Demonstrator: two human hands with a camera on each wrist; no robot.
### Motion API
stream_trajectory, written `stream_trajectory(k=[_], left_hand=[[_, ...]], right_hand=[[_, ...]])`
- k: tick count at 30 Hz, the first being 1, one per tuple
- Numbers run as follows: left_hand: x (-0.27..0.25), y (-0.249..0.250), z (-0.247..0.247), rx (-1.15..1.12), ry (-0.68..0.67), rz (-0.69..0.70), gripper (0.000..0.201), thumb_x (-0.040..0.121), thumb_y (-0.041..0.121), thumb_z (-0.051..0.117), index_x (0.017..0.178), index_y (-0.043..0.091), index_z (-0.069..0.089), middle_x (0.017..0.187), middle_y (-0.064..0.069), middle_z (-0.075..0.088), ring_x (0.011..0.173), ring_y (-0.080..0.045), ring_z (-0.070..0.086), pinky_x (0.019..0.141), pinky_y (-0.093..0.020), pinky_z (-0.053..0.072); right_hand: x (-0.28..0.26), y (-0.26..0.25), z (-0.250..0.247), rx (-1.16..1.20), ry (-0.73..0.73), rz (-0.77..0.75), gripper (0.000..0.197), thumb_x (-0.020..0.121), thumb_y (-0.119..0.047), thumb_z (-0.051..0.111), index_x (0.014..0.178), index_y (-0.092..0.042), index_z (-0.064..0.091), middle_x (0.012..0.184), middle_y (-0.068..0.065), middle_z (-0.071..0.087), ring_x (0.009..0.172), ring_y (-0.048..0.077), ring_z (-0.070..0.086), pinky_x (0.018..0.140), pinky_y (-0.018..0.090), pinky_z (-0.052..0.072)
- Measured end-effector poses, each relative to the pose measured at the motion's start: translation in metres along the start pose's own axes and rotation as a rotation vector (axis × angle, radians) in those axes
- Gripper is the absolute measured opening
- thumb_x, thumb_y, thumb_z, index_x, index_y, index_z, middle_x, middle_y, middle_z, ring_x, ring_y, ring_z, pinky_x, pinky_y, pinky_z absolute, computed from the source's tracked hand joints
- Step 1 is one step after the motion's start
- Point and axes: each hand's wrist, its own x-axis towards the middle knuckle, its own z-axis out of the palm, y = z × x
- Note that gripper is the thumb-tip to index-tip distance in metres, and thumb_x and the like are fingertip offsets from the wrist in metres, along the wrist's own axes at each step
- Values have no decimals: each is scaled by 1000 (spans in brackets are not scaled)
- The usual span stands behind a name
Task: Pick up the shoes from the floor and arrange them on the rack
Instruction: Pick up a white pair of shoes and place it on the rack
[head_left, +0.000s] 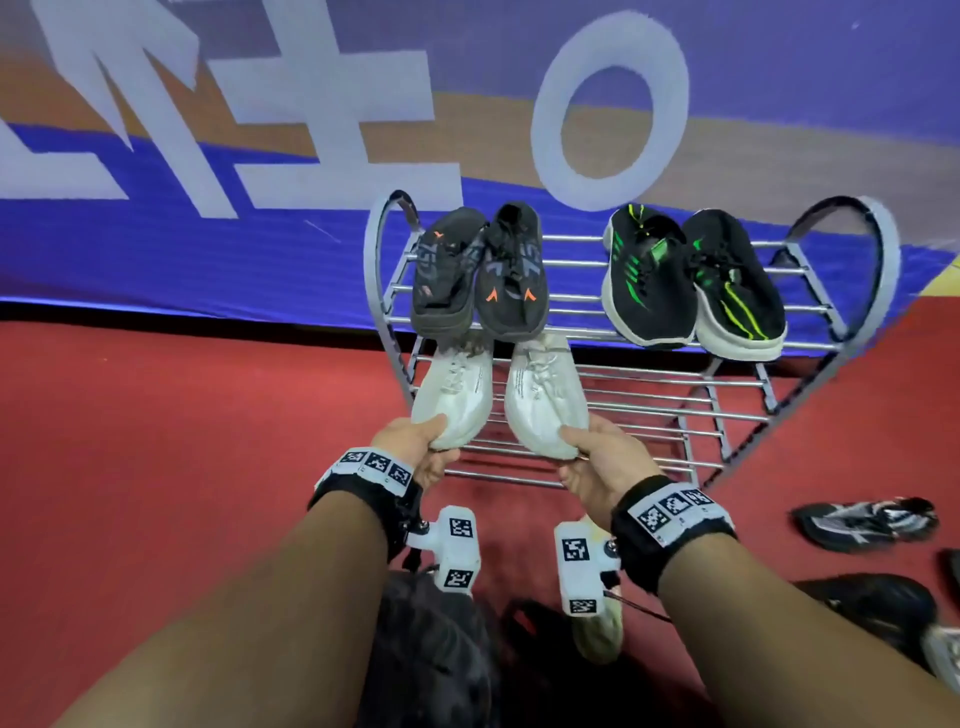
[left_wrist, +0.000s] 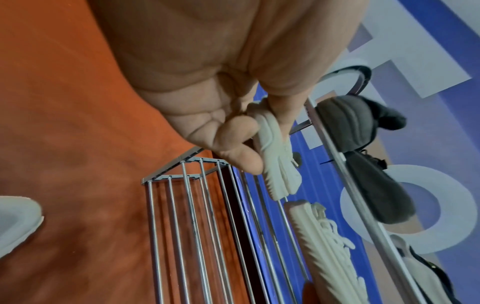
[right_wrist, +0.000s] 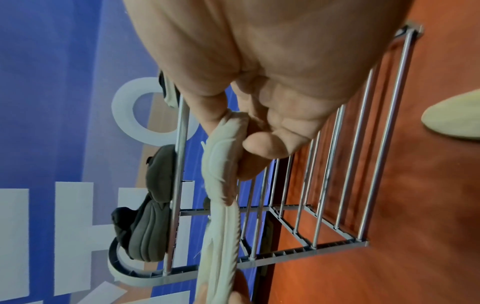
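Note:
Two white sneakers lie on the middle shelf of the metal rack, toes toward me. My left hand grips the toe of the left white sneaker, thumb on top; in the left wrist view its fingers pinch that shoe's sole. My right hand grips the toe of the right white sneaker; the right wrist view shows fingers curled under its sole. On the top shelf sit a black-orange pair and a black-green pair.
Red carpet lies around the rack, a blue banner wall behind it. A black-and-white shoe and dark shoes lie on the floor at right. A pale shoe lies below my right wrist.

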Motion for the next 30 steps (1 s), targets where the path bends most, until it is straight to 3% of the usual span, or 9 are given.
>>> stream_trajectory(k=[6,9,13,16,18,22,25,27,30], left_hand=[[54,24,16,-183,-21,89,36,98,22,63,125,-1,55,78,-16,71,50,-16,60,38,-21,44],[77,23,13,-348,-65,61,34,94,17,69,123,2,60,102,-19,74,80,-24,75,62,-29,60],[96,5,4,-275,-45,-71,17,95,2,64,106,-10,62,117,-29,65,104,-37,70,84,-39,60],[101,2,4,-273,-119,-98,18,102,4,53,113,-8,57,117,-22,64,110,-34,66,82,-36,57],[98,5,8,-284,-173,-120,14,104,12,49,109,1,57,109,-17,63,100,-28,66,76,-33,56],[101,7,12,-281,-73,-95,36,106,7,42,140,-5,46,135,-26,58,124,-36,60,91,-39,54],[105,8,10,-255,-33,-78,35,103,0,46,136,-9,47,131,-28,61,111,-29,67,83,-34,59],[106,8,9,-270,-48,-75,31,104,-4,38,133,-10,47,123,-30,62,119,-35,63,96,-40,55],[104,10,14,-295,-34,-72,13,104,-4,39,100,-4,51,101,-30,65,109,-37,67,93,-44,56]], right_hand=[[56,3,27,36,-28,-75,38,100,0,54,132,-20,61,114,10,72,67,15,64,49,22,45],[84,0,40,63,-21,-125,39,98,-1,60,134,-18,61,119,13,72,80,20,68,53,24,50],[105,19,38,-27,48,-126,44,92,2,69,131,-12,55,121,25,69,86,33,73,75,38,63],[106,34,31,12,42,-120,60,91,6,69,140,-18,43,116,29,68,81,37,74,74,42,62],[104,36,31,19,61,-161,61,93,6,67,139,-22,40,107,28,70,76,33,73,71,39,63],[106,37,39,22,57,-208,55,95,11,59,138,-18,42,98,24,69,64,24,70,70,36,64],[109,37,40,17,67,-197,57,95,13,56,141,-18,43,96,23,68,59,20,66,62,32,61],[111,37,39,23,72,-186,59,96,14,54,143,-19,42,93,22,67,58,20,64,56,29,58],[115,35,37,15,72,-188,60,95,13,53,145,-19,43,91,20,68,56,18,62,52,27,53]])
